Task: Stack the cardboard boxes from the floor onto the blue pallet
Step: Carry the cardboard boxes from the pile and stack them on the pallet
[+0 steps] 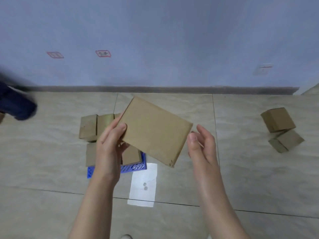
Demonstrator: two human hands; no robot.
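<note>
My left hand [110, 142] grips the left edge of a flat cardboard box [155, 130], held tilted in the air above the floor. My right hand [201, 144] hovers just off the box's right edge, fingers apart, not clearly touching it. Below and behind the held box lies the blue pallet [136, 167], mostly hidden. Several small cardboard boxes [88, 126] sit on and around it. Two more cardboard boxes [278, 119] rest on the floor at the far right, one leaning on the other [286, 141].
The floor is beige tile meeting a pale blue wall with a grey baseboard [155, 88]. A white sheet of paper [143, 184] lies on the floor in front of the pallet. A blurred dark shape [17, 107] is at the left edge.
</note>
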